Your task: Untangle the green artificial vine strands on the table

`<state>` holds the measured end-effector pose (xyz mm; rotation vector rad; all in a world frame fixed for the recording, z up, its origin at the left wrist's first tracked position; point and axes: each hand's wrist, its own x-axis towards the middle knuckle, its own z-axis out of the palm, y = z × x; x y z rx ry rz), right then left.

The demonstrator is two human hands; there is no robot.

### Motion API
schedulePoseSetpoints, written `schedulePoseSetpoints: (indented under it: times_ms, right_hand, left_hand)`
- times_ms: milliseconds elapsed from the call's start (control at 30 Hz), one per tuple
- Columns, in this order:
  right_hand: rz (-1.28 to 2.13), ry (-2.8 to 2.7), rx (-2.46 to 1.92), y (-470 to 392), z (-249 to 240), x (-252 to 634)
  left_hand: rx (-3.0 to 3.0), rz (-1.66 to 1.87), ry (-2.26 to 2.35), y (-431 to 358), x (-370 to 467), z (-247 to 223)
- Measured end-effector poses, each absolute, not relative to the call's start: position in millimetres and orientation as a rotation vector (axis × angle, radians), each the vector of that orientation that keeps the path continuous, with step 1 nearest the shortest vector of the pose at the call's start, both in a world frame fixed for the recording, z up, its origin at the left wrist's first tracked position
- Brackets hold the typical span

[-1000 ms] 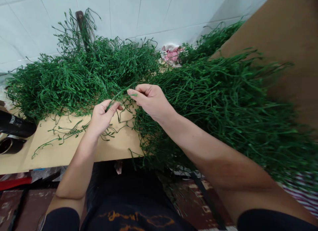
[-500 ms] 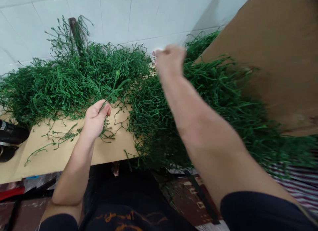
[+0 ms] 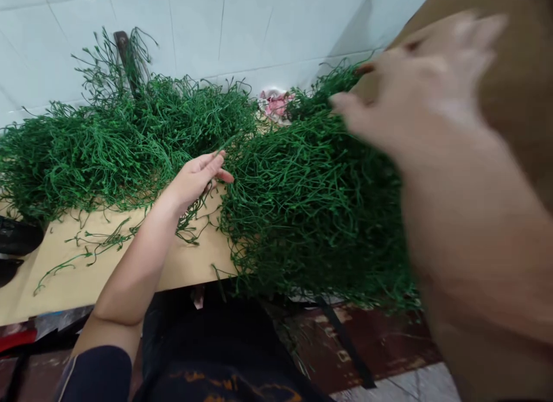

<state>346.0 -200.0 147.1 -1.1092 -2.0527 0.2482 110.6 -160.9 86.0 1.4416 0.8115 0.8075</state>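
Observation:
My left hand (image 3: 196, 180) is closed on a thin green plastic-looking stem (image 3: 230, 141), at the left edge of the right-hand pile. My right hand (image 3: 425, 85), smeared by motion, is spread with its fingers apart in front of a brown cardboard sheet (image 3: 529, 56); I see nothing in it. Two heaps of green artificial-looking stems lie along the surface: a left pile (image 3: 116, 137) by the wall and a right pile (image 3: 311, 189). A white bowl (image 3: 268, 93) with pink pieces (image 3: 277, 105) sits between them at the back.
Loose stems (image 3: 103, 241) lie on the brown paper-covered tabletop (image 3: 199, 264). A dark upright bar (image 3: 124, 50) rises from the left pile before the tiled wall (image 3: 194, 33). A black object (image 3: 19, 236) stands at the left edge. Below is a dark red surface (image 3: 345, 350).
My right hand has left the bowl, moving right to the cardboard, and its fingers have spread. My left hand has shifted right with the stem. The bowl's pink contents now show.

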Motion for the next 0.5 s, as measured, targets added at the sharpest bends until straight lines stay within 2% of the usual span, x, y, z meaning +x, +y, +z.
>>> schedulePoseSetpoints:
  times_ms: [100, 333, 500]
  right_hand:
    - [0.008, -1.931, -1.47, -202.1, 115.0, 294.8]
    - [0.689, -1.992, -1.253, -186.6, 69.4, 210.1]
    - [0.74, -1.913, -1.2, -180.2, 66.0, 190.7]
  left_hand:
    - [1.395, 0.92, 0.797, -152.2, 108.9, 84.5]
    - [1.318, 1.154, 0.924, -149.2, 81.8, 82.9]
    - [1.312, 1.237, 0.905, -148.7, 72.3, 77.0]
